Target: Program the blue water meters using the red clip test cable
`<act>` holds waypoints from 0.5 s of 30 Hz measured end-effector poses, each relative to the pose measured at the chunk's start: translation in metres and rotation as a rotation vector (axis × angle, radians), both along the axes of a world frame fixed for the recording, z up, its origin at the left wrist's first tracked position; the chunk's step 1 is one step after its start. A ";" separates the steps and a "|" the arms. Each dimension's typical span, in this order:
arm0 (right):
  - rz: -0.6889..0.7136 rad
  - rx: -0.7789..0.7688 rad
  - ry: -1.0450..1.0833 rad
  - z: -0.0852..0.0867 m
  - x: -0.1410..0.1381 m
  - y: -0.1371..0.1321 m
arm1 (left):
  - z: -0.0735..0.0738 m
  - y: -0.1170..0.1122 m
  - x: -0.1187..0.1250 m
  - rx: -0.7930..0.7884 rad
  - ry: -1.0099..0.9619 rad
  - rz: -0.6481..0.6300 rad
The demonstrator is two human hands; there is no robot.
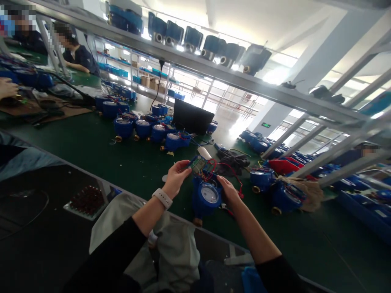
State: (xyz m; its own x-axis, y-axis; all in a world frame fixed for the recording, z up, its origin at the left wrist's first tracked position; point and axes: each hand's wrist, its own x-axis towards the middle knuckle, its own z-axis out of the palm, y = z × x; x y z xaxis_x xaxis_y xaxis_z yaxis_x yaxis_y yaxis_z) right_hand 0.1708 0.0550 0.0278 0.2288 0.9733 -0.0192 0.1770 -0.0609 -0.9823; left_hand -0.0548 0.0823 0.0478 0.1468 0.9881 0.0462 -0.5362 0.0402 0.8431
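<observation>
In front of me on the green bench is a blue water meter (199, 202) with a round white dial and a brass end toward me. A green circuit board (199, 163) with red wires sits over its far side. My left hand (176, 178) is closed on the board's left edge, thumb and fingers pinching it. On the other side, my right hand (227, 189) grips the upper right edge of the meter's blue body. Red wires (233, 171) loop from the board to the right, past my right hand. The fingertips of that hand are partly hidden.
Several blue meters (143, 128) stand in a row beyond, beside a black panel (193, 116). Two more meters (262, 179) are at the right, near a brown cloth (308, 194). A metal shelf (183, 57) with meters crosses overhead. A co-worker's hand (8, 88) is at far left.
</observation>
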 end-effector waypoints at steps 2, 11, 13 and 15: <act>0.011 0.099 -0.063 0.009 0.002 0.001 | 0.011 0.004 0.004 0.030 0.023 -0.023; 0.263 0.530 -0.468 0.074 0.002 -0.017 | 0.046 0.016 0.030 0.218 0.268 -0.090; 0.265 0.534 -0.522 0.072 0.001 -0.015 | 0.046 0.017 0.033 0.269 0.343 -0.093; 0.247 0.532 -0.561 0.066 0.003 -0.014 | 0.046 0.015 0.033 0.325 0.424 -0.078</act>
State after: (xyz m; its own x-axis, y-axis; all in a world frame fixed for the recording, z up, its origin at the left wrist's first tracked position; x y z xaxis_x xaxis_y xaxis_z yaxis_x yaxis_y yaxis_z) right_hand 0.1734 0.0414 0.0942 -0.1559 0.8436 0.5138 0.5994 0.4942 -0.6296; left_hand -0.0221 0.0977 0.0939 0.2916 0.9179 0.2690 -0.1524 -0.2330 0.9605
